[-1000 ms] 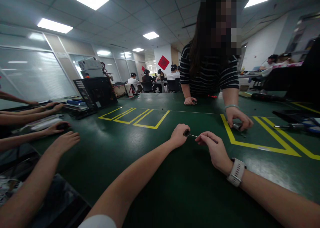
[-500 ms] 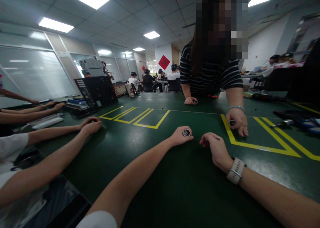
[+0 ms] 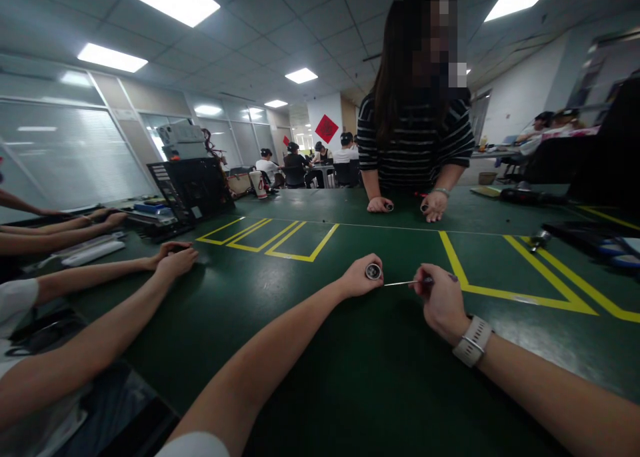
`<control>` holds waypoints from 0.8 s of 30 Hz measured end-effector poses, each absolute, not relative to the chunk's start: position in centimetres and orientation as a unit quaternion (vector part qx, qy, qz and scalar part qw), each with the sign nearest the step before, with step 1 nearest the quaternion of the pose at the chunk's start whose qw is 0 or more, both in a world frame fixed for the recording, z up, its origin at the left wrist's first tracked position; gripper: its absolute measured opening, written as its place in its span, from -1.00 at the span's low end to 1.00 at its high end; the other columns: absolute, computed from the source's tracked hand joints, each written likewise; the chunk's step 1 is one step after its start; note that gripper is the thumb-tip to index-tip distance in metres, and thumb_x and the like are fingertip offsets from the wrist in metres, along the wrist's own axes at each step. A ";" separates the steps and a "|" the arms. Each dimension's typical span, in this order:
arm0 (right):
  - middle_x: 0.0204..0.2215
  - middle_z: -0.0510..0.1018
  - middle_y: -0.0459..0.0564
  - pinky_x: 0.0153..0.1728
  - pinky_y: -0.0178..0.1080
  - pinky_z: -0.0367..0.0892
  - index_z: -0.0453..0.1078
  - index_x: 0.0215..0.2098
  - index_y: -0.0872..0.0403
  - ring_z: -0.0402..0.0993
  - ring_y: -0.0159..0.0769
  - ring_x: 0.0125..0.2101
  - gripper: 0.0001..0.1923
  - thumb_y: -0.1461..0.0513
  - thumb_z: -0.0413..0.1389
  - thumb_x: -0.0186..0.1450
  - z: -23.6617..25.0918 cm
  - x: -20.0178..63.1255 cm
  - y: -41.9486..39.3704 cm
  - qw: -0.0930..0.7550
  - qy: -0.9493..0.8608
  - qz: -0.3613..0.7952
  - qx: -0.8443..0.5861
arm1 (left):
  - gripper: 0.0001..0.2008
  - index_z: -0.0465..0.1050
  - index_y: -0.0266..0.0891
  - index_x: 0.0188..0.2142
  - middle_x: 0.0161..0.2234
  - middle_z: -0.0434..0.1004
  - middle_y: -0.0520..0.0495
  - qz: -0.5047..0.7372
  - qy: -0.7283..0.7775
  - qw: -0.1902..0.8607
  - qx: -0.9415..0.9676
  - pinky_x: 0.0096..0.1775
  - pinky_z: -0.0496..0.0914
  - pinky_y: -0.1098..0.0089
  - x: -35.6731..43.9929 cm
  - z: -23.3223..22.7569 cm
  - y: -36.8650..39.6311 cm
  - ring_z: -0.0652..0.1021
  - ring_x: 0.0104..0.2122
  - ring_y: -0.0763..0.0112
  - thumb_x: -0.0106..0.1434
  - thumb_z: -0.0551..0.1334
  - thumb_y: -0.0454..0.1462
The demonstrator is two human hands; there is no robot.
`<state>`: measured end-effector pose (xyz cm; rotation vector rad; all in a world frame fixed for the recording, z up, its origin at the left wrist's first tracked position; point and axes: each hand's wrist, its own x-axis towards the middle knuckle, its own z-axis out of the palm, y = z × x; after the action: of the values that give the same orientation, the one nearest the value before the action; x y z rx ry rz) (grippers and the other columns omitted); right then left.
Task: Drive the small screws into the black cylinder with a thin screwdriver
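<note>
In the head view my left hand [image 3: 358, 278] is closed round a small round part with a silver rim and dark face [image 3: 373, 271], its face turned toward me. My right hand [image 3: 441, 299], closed, grips a screwdriver [image 3: 400, 283] by its dark handle, partly hidden in the fingers. The thin metal shaft points left, and its tip lies close to the lower edge of my left hand; whether the two touch I cannot tell. Both hands are low over the green table [image 3: 320, 350].
Yellow tape [image 3: 295, 253] marks rectangles on the table. Across from me a person in a striped top [image 3: 415, 143] holds similar round parts. At left are another person's hands [image 3: 175, 257] and a black computer case [image 3: 193, 187]. Dark tools [image 3: 590, 243] lie at right.
My right hand has shifted slightly right and more of the screwdriver's shaft shows. My left hand stays nearly still. The person opposite has drawn one hand back from the taped area.
</note>
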<state>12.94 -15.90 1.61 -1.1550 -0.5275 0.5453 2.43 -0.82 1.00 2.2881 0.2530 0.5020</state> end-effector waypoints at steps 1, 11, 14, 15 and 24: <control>-0.78 0.28 -0.16 -0.61 -0.29 0.15 0.24 -0.71 0.05 0.21 -0.40 -0.70 -0.72 0.15 0.01 0.13 1.6 12.9 -15.9 0.775 -0.251 0.254 -0.522 | -0.74 0.26 -0.28 -0.32 -0.38 0.41 0.03 0.203 0.112 0.370 0.899 -0.27 0.35 0.40 2.5 0.9 -0.8 0.45 -0.35 0.45 -0.02 0.27 -0.37; -0.48 0.41 -0.07 -0.38 -0.22 0.24 0.35 -0.44 0.06 0.34 -0.28 -0.41 -0.78 0.15 -0.04 0.26 2.7 12.2 -16.9 0.604 -0.505 0.189 -0.586 | -0.91 0.34 -0.25 -0.36 -0.36 0.41 0.00 0.245 0.161 0.171 0.941 -0.27 0.28 0.40 2.6 0.6 -0.9 0.40 -0.32 0.41 0.09 0.19 -0.31; -0.45 0.41 -0.05 -0.40 -0.21 0.23 0.33 -0.40 0.06 0.33 -0.27 -0.42 -0.79 0.16 -0.07 0.28 2.9 11.7 -16.9 0.521 -0.583 0.116 -0.612 | -0.93 0.34 -0.24 -0.39 -0.40 0.40 0.00 0.243 0.148 0.136 0.949 -0.30 0.27 0.41 2.5 0.7 -1.0 0.38 -0.34 0.40 0.11 0.17 -0.29; -0.46 0.41 -0.04 -0.41 -0.21 0.23 0.32 -0.41 0.06 0.33 -0.27 -0.43 -0.80 0.17 -0.08 0.28 2.9 11.5 -17.0 0.499 -0.607 0.085 -0.613 | -0.93 0.34 -0.24 -0.40 -0.41 0.40 0.00 0.243 0.148 0.125 0.951 -0.31 0.27 0.41 2.5 0.7 -1.1 0.37 -0.35 0.40 0.12 0.16 -0.27; -0.50 0.42 -0.05 -0.41 -0.20 0.22 0.34 -0.46 0.05 0.33 -0.27 -0.45 -0.79 0.17 -0.05 0.26 2.8 11.5 -16.8 0.498 -0.596 0.096 -0.622 | -0.95 0.31 -0.24 -0.43 -0.44 0.36 0.01 0.249 0.122 0.114 0.954 -0.34 0.23 0.42 2.4 0.7 -1.2 0.34 -0.37 0.41 0.14 0.13 -0.30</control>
<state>11.47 -16.82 2.80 -1.5065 -1.4429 0.2313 2.39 -1.22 0.75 2.7972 0.3564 0.7313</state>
